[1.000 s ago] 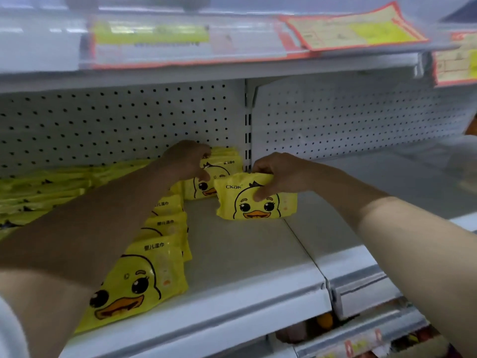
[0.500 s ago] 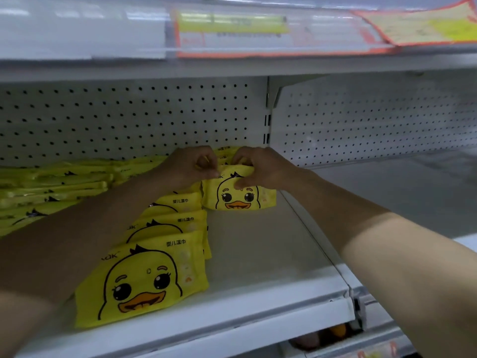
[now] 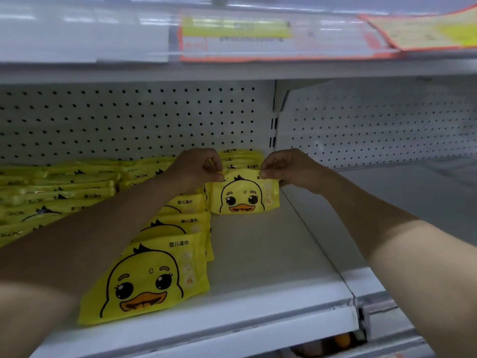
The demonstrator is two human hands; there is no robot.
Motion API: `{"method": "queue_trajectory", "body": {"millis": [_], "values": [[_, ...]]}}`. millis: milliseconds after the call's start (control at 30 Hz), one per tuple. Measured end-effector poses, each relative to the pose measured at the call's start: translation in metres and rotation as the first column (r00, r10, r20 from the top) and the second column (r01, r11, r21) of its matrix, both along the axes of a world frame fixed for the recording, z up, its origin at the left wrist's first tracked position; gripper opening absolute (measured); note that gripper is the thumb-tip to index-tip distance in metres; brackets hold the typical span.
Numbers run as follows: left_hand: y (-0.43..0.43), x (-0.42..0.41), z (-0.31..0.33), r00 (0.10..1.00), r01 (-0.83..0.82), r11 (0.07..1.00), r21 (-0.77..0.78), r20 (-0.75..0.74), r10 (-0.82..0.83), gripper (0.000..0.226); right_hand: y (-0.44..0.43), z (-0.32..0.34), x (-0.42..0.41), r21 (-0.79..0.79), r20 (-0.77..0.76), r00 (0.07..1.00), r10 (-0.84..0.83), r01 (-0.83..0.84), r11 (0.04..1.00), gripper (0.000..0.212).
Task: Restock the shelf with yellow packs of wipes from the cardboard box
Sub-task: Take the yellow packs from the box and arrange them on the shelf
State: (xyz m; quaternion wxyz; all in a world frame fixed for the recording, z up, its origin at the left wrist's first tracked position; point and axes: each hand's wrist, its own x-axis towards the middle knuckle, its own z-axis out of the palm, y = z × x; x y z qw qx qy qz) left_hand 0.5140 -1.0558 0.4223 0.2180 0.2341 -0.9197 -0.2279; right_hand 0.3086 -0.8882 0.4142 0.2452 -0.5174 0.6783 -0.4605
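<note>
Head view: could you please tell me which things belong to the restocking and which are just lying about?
Job: yellow pack pinched by left hand and right hand; stocked packs; shelf.
Lying about: price labels; pegboard; orange item below.

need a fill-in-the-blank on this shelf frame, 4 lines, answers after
1. The left hand and the right hand each pinch the ____ edge of the same pack.
2. That pack is yellow with a cartoon ____ face.
3. It stands near the ____ of the shelf, close to the pegboard wall.
4. The bare part of the shelf lies on the ____ side of the row of packs.

Answers: top; duck; back; right
</note>
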Motion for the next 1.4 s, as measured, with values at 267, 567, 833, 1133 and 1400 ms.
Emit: {"method": "queue_trajectory", "body": {"millis": [267,567,833,1133,1400], "values": [[-0.009,-0.001,0.004,0.999,0.03,0.993,-0.111,0.019,-0.028,0.01,-0.019,-0.005,-0.01,-0.065,-0.133,0.975,-0.176,0.169,0.984,0.013],[-0.03,-0.004,0.003,0.993,-0.003,0.994,-0.109,-0.115,-0.009,0.013,-0.039,-0.015,-0.018,-0.243,-0.21,0.925,-0.317,0.264,0.933,0.008],[-0.042,-0.019,-0.006,0.998,-0.053,0.997,-0.064,-0.049,0.05,0.019,-0.054,-0.017,-0.016,-0.088,-0.086,0.948,-0.308,0.3,0.95,0.008],[-0.037,-0.031,-0.007,0.994,-0.056,0.997,-0.053,-0.099,0.05,0.015,-0.05,-0.017,-0.014,-0.135,-0.064,0.963,-0.263,0.253,0.958,0.013],[-0.033,-0.032,-0.007,0.998,-0.026,0.996,-0.083,-0.055,0.021,0.007,-0.049,-0.015,-0.009,-0.105,-0.044,0.966,-0.254,0.248,0.963,0.008]]}}
